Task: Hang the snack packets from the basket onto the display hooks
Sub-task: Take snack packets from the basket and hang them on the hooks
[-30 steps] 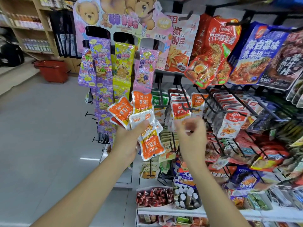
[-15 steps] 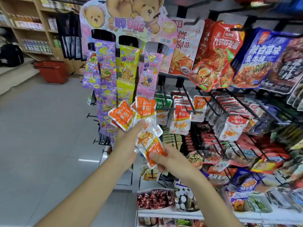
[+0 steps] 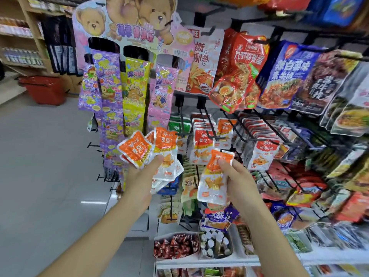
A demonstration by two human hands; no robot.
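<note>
My left hand (image 3: 142, 176) grips a fanned bunch of orange-and-clear snack packets (image 3: 147, 150) in front of the rack. My right hand (image 3: 237, 182) pinches one orange-and-clear packet (image 3: 213, 178) by its top edge, held upright just right of the bunch. Directly behind it, matching packets (image 3: 201, 144) hang on a black display hook (image 3: 211, 134). The held packet is below and in front of that hook's tip, apart from it.
A red basket (image 3: 44, 90) stands on the floor far left. Bear-branded candy strips (image 3: 133, 92) hang left of the hooks. Larger snack bags (image 3: 239, 70) hang above, more packed hooks (image 3: 279, 148) to the right, and tubs of sweets (image 3: 175, 246) sit on the shelf below.
My right hand has pulled one packet out of the bunch in my left hand and raised it to the right, toward the hooks. The view has moved closer to the rack.
</note>
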